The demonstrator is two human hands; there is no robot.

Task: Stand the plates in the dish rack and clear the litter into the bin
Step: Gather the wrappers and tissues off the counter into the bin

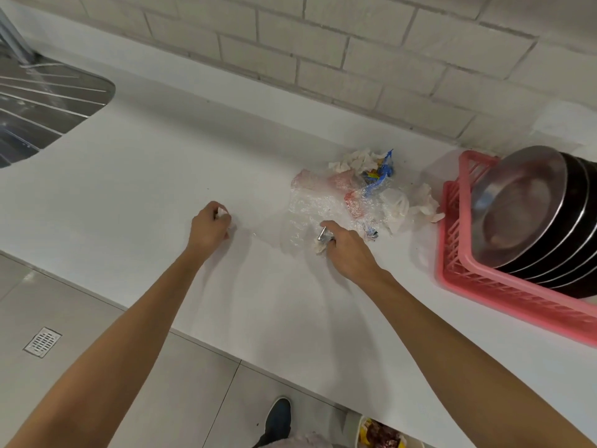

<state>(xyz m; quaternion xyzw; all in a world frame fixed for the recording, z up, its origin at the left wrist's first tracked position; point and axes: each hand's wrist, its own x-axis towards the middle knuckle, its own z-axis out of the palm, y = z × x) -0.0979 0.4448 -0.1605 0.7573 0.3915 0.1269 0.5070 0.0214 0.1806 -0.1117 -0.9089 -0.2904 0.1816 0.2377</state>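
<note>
Several steel plates stand on edge in a pink dish rack at the right of the white counter. A heap of litter, made of clear plastic wrap, white tissue and a blue-and-yellow wrapper, lies just left of the rack. My left hand is curled round a small white scrap of tissue on the counter. At the near edge of the heap, my right hand pinches a bit of tissue and a small shiny piece.
A steel sink drainboard sits at the far left. A tiled wall runs behind the counter. On the floor below the counter edge are a drain grate, my shoe and a bin holding waste.
</note>
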